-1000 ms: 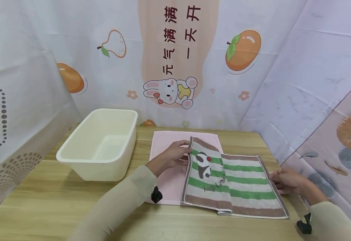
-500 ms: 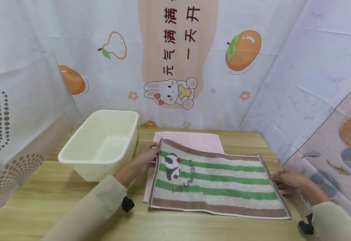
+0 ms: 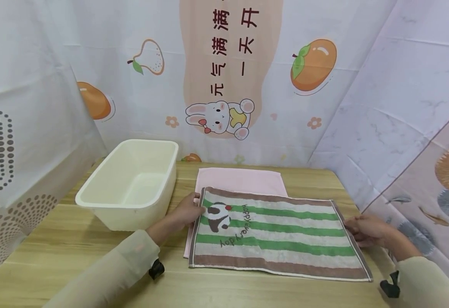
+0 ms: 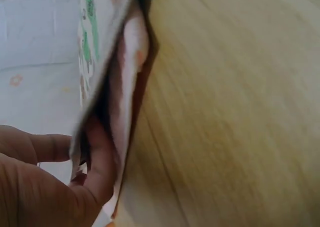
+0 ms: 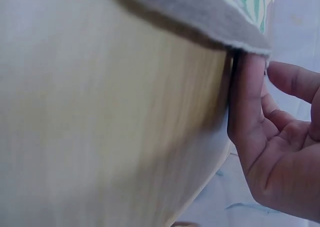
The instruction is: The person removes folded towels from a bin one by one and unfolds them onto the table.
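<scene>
A towel (image 3: 286, 233) with green, white and brown stripes and a panda picture lies spread out, partly over a pink towel (image 3: 243, 179). At its left edge, my left hand (image 3: 187, 211) pinches the cloth. The left wrist view shows the edge between thumb and fingers, with the pink cloth (image 4: 120, 92) just beneath. My right hand (image 3: 368, 231) holds the opposite edge. In the right wrist view a finger (image 5: 247, 92) goes under the brown border (image 5: 200, 17), and the thumb (image 5: 292, 79) is at its upper side.
A cream plastic tub (image 3: 128, 201), with nothing seen inside, stands left of the towels on the wooden table (image 3: 55, 256). Printed curtains (image 3: 270, 85) hang behind the table and at both sides.
My left hand has drawn the towel's folded panda end leftward, so the towel is unfolded, then lowered that edge and come slightly nearer. My right hand has stayed at the right edge.
</scene>
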Demonstrator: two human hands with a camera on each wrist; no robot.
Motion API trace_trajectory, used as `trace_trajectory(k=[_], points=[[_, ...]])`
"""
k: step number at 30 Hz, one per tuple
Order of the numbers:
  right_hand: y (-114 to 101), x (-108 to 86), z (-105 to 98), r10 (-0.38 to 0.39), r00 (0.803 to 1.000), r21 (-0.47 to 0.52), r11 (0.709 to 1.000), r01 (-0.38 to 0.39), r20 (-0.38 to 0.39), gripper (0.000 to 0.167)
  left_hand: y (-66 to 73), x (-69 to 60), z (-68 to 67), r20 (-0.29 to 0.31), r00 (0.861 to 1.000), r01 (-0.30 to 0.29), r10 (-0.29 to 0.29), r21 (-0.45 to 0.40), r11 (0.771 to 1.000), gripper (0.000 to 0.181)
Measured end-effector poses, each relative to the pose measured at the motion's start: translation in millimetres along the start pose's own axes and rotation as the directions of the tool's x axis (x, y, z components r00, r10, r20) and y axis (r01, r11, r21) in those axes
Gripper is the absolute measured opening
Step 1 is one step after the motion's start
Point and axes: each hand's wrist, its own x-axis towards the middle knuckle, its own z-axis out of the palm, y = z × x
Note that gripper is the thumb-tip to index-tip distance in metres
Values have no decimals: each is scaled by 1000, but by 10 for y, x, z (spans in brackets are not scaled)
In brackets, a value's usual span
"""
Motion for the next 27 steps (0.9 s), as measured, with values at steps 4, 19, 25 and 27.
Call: trace_trajectory(k=[4,19,25,27], points=[[-15,60,-1,-52,999,1,999,52,-1,20,-20,31,6,14,998,-55,56,-45,997,59],[-153,108,-9,-182,983,-18,983,182,-10,17,-38,6,-157,171,972,-152,160,-59,987,81],[-165,107,-95,-229,973,10,973,229,0,21,-7,-54,-219,186,963,-191,196,-47,980,83],[-174,110,-121,-236,972,31,971,236,0,21,17,-97,-250,178,963,-195,204,-65,979,83]])
